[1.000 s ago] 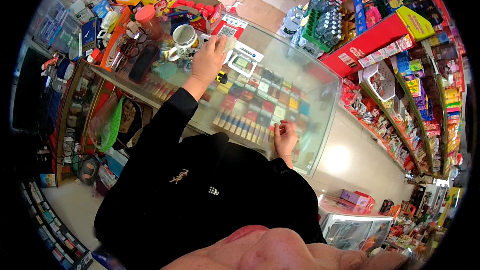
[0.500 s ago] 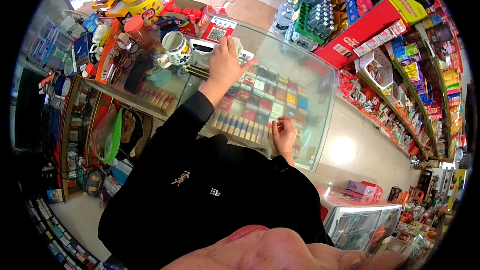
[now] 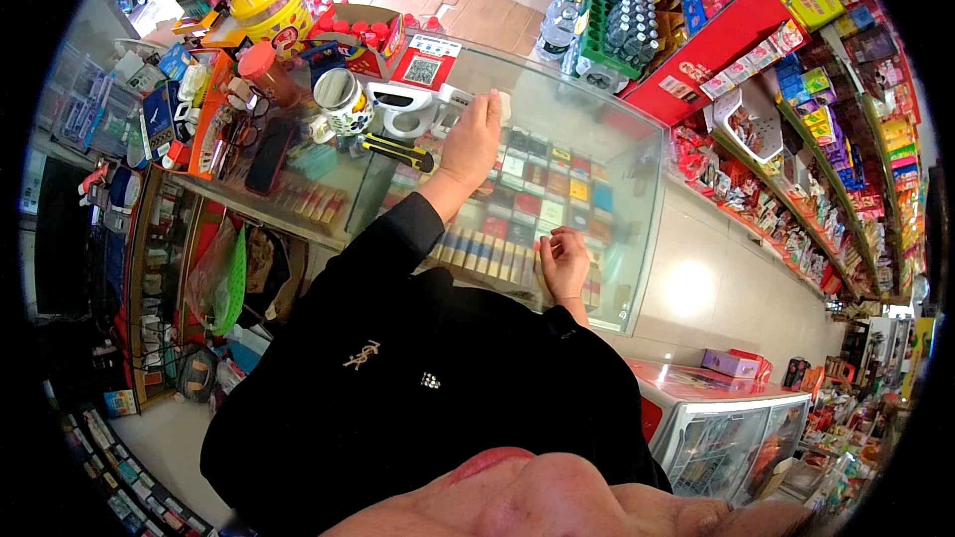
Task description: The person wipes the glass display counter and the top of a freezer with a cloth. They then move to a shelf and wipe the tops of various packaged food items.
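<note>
My left hand reaches over the glass display counter, closed on a crumpled whitish cloth. Only a bit of the cloth shows past the fingers, against the glass. Just left of that hand lie a yellow and black utility knife and a white plastic device. A white patterned mug stands beyond the knife. My right hand rests by the near part of the counter, fingers loosely curled and apart, with nothing visible in it. Rows of small boxes show beneath the glass.
At the far left stand a yellow bucket of lollipops, a red-capped jar and a phone. A payment code card leans near a box of red-capped bottles. Snack shelves line the right; a freezer stands nearer.
My left hand has slid right across the glass with the cloth, uncovering the white device and the knife. My right hand stays nearly where it was. The view has shifted slightly.
</note>
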Available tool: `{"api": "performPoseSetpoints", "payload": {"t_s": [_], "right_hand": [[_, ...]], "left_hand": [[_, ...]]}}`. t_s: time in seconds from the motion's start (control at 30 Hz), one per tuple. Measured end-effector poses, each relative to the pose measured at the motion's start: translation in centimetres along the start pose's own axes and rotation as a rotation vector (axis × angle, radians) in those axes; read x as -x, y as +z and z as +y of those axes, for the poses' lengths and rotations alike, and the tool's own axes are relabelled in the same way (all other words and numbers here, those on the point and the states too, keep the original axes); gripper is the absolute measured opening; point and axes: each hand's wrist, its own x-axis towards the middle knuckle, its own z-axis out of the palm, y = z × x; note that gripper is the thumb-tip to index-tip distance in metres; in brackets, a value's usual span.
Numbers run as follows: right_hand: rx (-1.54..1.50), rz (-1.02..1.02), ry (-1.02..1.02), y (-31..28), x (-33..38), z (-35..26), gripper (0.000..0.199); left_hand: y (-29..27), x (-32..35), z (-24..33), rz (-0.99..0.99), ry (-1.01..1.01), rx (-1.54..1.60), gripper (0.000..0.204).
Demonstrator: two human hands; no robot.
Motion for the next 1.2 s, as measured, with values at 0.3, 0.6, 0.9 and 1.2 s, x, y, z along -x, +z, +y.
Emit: {"api": "performPoseSetpoints", "payload": {"t_s": [0.3,0.6,0.9,1.2], "right_hand": [[0.008,-0.012,0.008,-0.1,0.1,-0.3,0.015],[-0.006,0.002,0.004,-0.4,0.2,0.0,0.015],[-0.799,0.344,0.441,-1.3,2.8,1.8,0.015],[-0.586,0.784,0.417,-5.8,11.3,-0.9,0.014]], "left_hand": [[1.3,5.7,1.4,-0.238,0.272,0.027,0.044],[1.8,6.9,0.6,-0.475,0.164,0.159,0.063],[-3.8,12.7,3.3,-1.083,0.762,0.284,0.077],[6.0,11.3,19.2,-0.858,1.105,0.691,0.057]]}}
